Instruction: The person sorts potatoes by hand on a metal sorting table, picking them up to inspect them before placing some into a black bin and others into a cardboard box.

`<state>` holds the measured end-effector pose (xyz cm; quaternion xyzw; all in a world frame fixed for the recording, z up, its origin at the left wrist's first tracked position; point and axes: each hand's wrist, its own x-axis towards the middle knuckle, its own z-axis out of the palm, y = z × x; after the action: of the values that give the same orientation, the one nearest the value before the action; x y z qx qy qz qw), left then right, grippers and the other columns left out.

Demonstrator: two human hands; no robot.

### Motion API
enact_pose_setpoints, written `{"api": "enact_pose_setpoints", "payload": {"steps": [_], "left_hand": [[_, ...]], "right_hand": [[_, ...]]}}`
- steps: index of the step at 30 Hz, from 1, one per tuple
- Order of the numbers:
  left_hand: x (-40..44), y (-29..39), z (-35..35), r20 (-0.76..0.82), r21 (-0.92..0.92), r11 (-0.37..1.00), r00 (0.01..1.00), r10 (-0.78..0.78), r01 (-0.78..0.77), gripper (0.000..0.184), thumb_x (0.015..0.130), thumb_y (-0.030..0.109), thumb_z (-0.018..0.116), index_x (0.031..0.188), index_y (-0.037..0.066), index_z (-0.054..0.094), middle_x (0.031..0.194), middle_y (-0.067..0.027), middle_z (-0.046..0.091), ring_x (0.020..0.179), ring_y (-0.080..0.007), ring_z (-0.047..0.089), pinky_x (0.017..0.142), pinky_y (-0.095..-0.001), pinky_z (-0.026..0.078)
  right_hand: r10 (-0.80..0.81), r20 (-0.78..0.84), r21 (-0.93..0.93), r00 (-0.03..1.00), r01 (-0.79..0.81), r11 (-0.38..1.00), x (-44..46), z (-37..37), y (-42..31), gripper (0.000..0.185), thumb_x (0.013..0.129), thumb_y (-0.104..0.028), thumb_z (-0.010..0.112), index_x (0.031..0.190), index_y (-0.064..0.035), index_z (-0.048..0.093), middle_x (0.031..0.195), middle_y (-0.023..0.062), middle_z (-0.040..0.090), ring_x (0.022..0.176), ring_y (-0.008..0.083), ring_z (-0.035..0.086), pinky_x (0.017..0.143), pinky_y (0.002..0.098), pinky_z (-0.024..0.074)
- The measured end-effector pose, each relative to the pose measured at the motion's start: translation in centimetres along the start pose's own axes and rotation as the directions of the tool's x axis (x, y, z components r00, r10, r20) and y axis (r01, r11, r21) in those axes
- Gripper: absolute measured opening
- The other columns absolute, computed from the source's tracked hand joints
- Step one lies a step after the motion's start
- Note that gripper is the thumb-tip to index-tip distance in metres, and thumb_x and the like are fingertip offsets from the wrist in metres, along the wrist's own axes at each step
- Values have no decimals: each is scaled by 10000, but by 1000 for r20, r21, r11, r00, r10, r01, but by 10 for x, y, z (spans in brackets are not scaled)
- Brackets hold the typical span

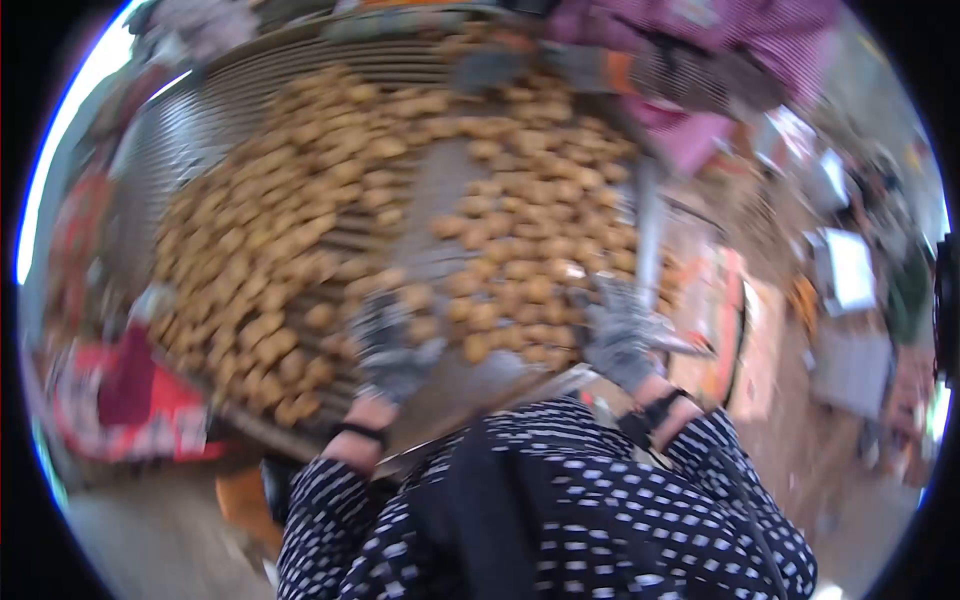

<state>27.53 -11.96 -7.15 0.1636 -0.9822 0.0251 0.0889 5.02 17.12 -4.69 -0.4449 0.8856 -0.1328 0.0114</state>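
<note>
Many round, tan-brown potatoes [265,235] lie spread over a ribbed metal sorting table [180,150]. A smoother metal strip [437,200] runs down its middle, with more potatoes [540,210] on the right side. My left hand [385,345], in a grey glove, is over the near potatoes left of the strip, its thumb apart from its fingers. My right hand [618,335], gloved too, rests at the right edge of the potatoes with its fingers stretched forward. Both hands are somewhat blurred; I make out nothing gripped in either.
Across the table, another person in pink checked clothing [740,40] reaches in with a gloved hand [490,68]. A metal rail [648,235] bounds the right side. Red-and-white sacks [130,410] stand at left, cartons [755,345] at right.
</note>
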Motion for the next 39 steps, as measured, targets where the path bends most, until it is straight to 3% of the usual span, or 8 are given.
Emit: {"api": "enact_pose_setpoints", "payload": {"steps": [1, 4, 9, 12, 16, 26, 30, 39], "left_hand": [[27, 23, -36, 296, -356, 912, 950, -99, 206, 887, 839, 516, 662, 1483, 14, 315, 1527, -245, 293, 1406, -435, 271, 1157, -546, 204], [34, 35, -36, 96, -385, 922, 992, 87, -43, 714, 807, 477, 688, 1347, 48, 500, 1393, -224, 450, 1291, -414, 415, 1117, -530, 280], [9, -75, -72, 49, -419, 850, 943, -330, 319, 540, 688, 311, 764, 1157, 83, 626, 1274, -167, 557, 1223, -388, 477, 1058, -495, 367], [-42, -177, -53, -286, -64, 894, 850, -443, 444, 561, 791, 327, 741, 1274, 90, 582, 1344, -186, 518, 1259, -388, 452, 1096, -489, 321], [-40, -232, -85, 13, 44, 620, 620, -785, 784, 637, 835, 428, 692, 1349, 86, 540, 1450, -213, 448, 1368, -378, 383, 1149, -530, 244], [50, -355, -45, 21, -128, 701, 709, -705, 701, 682, 865, 432, 668, 1381, 29, 478, 1406, -215, 496, 1311, -396, 447, 1118, -484, 327], [103, -402, -37, 298, -101, 699, 692, -658, 708, 857, 895, 555, 597, 1523, 85, 254, 1516, -229, 364, 1433, -382, 301, 1203, -448, 207], [167, -407, -28, 392, -76, 694, 661, -640, 716, 948, 808, 657, 642, 1537, 174, 275, 1531, -271, 310, 1452, -428, 233, 1185, -535, 172]], "right_hand": [[-32, -71, -19, 997, 30, 999, -3, 14, 7, 514, 817, -273, 652, 1315, -173, 580, 1444, 199, 431, 1344, 420, 373, 1130, 530, 298], [21, 43, -17, 999, -20, 1000, -1, 2, -3, 594, 738, -185, 706, 1312, -128, 564, 1439, 195, 431, 1334, 427, 365, 1131, 524, 301], [-144, -31, -18, 989, 144, 989, 14, -4, 13, 624, 698, -171, 741, 1299, -144, 574, 1463, 178, 415, 1349, 427, 355, 1130, 527, 293], [-273, -53, 47, 961, 275, 960, 79, -24, -17, 596, 674, -225, 777, 1243, -153, 613, 1444, 167, 429, 1327, 398, 386, 1105, 527, 302], [-585, -32, 72, 811, 585, 808, 202, -23, -87, 568, 697, -260, 771, 1227, -143, 605, 1432, 165, 440, 1314, 394, 396, 1076, 519, 339], [-753, -5, 75, 659, 751, 656, 517, 46, -289, 491, 862, -356, 698, 1230, -54, 579, 1254, 201, 579, 1088, 393, 587, 950, 427, 476], [-699, 196, 154, 688, 683, 715, 595, 88, -340, 707, 860, -563, 647, 1385, -114, 500, 1434, 195, 465, 1289, 364, 483, 1059, 440, 419], [-675, 461, 217, 576, 665, 715, 634, 136, -414, 826, 836, -692, 578, 1466, -178, 431, 1380, 165, 556, 1290, 345, 511, 1097, 439, 378]]}}
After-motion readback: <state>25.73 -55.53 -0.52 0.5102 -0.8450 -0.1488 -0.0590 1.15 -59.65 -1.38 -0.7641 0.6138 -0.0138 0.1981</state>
